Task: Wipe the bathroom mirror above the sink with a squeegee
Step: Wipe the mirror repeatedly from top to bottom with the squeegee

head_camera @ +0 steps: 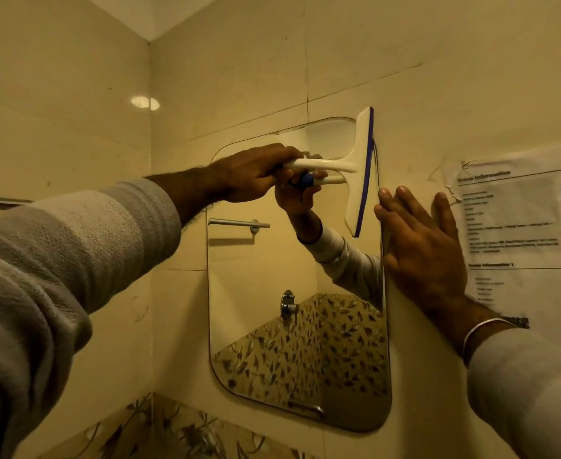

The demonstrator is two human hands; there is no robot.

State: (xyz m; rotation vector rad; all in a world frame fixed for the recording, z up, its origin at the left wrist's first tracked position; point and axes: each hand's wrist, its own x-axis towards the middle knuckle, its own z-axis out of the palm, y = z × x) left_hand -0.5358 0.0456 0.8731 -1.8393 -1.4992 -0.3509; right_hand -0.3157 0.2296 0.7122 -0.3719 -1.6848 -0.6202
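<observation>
High on the mirror (292,326), near its top right corner, sits the white squeegee (358,173) with its purple blade standing nearly upright along the mirror's right edge, the top of the blade reaching just past the rounded corner onto the wall. Its handle runs out sideways to the left, where the left hand (255,173) grips it with fingers curled round the end. A grey sleeve (73,260) covers that arm up to the forearm. The glass shows the reflected hand and sleeve, a towel bar, a tap fitting and leaf-patterned tiles. Just beside the mirror's right edge the right hand (421,246) lies flat on the wall, fingers straight and spread, holding nothing, fingertips just below the blade's lower end. A bangle (484,329) circles that wrist. Further right a printed sheet (521,226) is taped to the wall, its text too blurred to read
</observation>
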